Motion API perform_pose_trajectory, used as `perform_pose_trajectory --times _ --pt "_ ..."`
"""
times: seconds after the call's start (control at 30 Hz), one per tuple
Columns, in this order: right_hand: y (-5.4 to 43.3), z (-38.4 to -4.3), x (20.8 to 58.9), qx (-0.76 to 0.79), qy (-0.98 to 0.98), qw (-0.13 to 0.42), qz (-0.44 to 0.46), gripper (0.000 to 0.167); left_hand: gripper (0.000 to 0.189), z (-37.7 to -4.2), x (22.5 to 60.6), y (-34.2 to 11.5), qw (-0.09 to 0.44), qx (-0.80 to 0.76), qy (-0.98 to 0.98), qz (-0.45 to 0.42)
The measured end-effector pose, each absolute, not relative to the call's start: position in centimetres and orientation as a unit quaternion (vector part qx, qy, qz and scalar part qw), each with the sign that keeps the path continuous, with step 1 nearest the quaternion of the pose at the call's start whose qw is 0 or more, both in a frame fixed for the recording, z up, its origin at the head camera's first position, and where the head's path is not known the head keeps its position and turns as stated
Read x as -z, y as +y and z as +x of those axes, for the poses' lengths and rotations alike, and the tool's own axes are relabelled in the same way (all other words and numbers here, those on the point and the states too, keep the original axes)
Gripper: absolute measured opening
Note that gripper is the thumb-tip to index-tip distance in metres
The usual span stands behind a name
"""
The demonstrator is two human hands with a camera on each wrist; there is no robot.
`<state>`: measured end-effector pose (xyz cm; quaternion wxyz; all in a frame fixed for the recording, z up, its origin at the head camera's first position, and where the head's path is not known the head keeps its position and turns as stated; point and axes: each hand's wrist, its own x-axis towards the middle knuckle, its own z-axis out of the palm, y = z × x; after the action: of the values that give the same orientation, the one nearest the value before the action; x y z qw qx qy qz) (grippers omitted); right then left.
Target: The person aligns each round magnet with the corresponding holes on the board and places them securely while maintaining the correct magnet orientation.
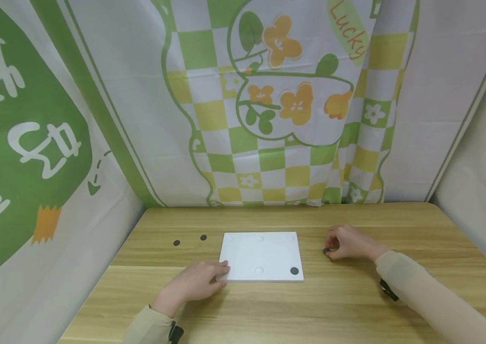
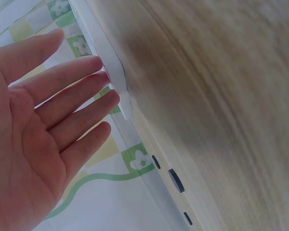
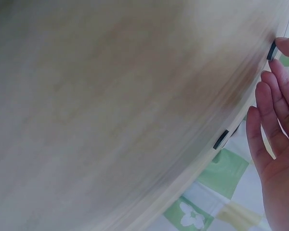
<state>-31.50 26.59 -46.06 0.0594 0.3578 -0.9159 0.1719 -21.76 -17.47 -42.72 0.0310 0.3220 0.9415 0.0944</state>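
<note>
A white rectangular board (image 1: 264, 253) lies on the table, with shallow round recesses and one dark round disc (image 1: 294, 271) in its near right corner. My left hand (image 1: 195, 284) rests its fingertips on the board's near left corner. In the left wrist view those fingers (image 2: 79, 96) are nearly straight against the board edge. To the right of the board, my right hand (image 1: 350, 242) pinches a dark disc (image 1: 326, 251) between thumb and index finger, low at the tabletop. The right wrist view shows this pinched disc (image 3: 271, 50) edge-on, the other fingers loosely extended.
Two dark discs (image 1: 176, 242) (image 1: 203, 237) lie left of the board; the left wrist view has several discs (image 2: 176, 180) on that side. Another disc (image 3: 221, 139) shows in the right wrist view. A patterned curtain (image 1: 277, 157) hangs behind the wooden table (image 1: 264, 315).
</note>
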Motion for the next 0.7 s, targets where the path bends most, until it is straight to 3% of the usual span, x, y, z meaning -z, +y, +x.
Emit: perform_pose_trajectory --times 0.7 --pt "25.91 -31.61 46.05 -0.193 -0.907 0.063 0.369 0.013 0.039 -21.69 42.86 -17.46 0.028 -0.095 0.941 0.324"
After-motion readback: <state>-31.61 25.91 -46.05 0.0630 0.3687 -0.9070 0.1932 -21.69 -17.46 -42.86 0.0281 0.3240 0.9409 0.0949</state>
